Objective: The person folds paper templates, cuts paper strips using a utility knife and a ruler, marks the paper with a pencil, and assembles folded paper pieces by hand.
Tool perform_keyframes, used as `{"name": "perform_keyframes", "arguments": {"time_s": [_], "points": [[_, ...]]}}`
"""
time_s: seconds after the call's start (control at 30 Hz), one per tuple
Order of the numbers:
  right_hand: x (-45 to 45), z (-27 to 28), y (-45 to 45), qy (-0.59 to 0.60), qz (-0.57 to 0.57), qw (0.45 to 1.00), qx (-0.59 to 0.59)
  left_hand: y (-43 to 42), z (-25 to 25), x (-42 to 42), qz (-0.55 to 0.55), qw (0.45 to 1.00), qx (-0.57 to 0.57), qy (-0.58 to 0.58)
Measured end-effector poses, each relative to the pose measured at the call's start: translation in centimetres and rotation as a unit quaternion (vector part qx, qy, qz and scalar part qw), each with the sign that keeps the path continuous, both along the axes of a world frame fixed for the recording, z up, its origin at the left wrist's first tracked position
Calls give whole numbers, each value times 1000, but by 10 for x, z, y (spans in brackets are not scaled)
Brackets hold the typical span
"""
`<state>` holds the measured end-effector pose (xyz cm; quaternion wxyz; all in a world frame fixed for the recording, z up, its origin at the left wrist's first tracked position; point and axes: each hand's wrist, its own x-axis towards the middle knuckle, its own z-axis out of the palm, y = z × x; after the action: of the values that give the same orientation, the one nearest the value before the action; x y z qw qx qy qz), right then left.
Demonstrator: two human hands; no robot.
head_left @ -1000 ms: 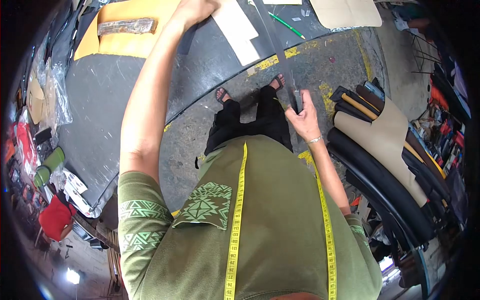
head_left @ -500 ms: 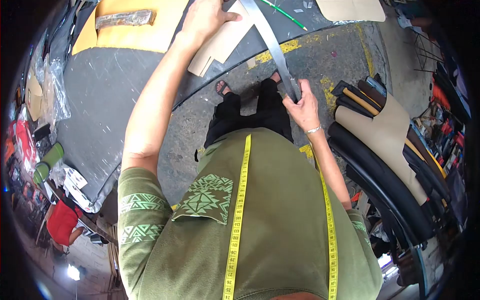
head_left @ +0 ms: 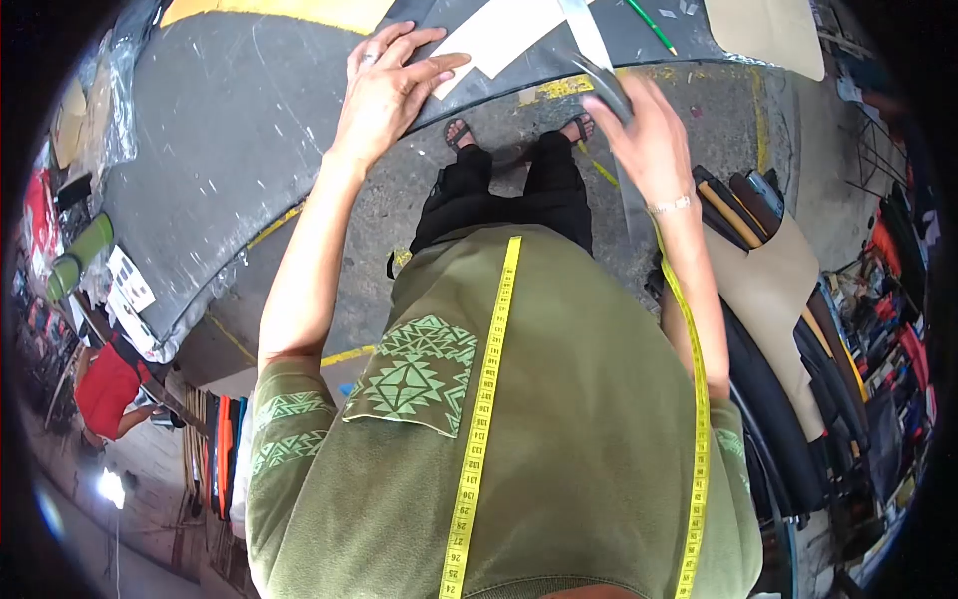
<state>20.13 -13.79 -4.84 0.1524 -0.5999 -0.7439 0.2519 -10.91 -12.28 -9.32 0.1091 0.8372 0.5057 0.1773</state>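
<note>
My left hand lies at the front edge of the dark table, fingers spread, its fingertips by the end of a pale strip piece. To the right, my right hand is closed around a dark-handled tool, blurred by motion; its exact shape is hard to make out. A metal ruler runs from the table top down toward that hand and seems to continue below it. A yellow measuring tape hangs over the green shirt.
A green pencil and a beige sheet lie at the table's right. Yellow-orange material is at the back left. Rolls of material stand at my right. A person in red is at the far left.
My left hand has come down toward the table's front edge with its fingers spread. My right hand has risen toward the table with the tool. The pale piece has turned and shifted right.
</note>
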Motion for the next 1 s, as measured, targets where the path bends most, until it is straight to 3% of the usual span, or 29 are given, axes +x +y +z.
{"name": "perform_keyframes", "arguments": {"time_s": [0.13,0.23,0.4,0.57,0.77,1.0], "points": [[-64,5,42,44,78,990,107,-3,-3,-8,-7,1000,-7,-12],[-79,-7,57,0,34,999,-6,-3,17,-3,2,998,-35,-47],[-80,-14,59,-8,48,998,-48,-2,9,-11,34,984,-122,-126],[-81,-16,60,-15,53,997,-49,-2,0,-3,95,967,-110,-208],[-80,-16,59,-18,63,997,-46,3,15,-7,-11,999,-37,-26],[-82,-11,62,-15,62,996,-67,25,34,-13,-100,992,-68,22]]}}
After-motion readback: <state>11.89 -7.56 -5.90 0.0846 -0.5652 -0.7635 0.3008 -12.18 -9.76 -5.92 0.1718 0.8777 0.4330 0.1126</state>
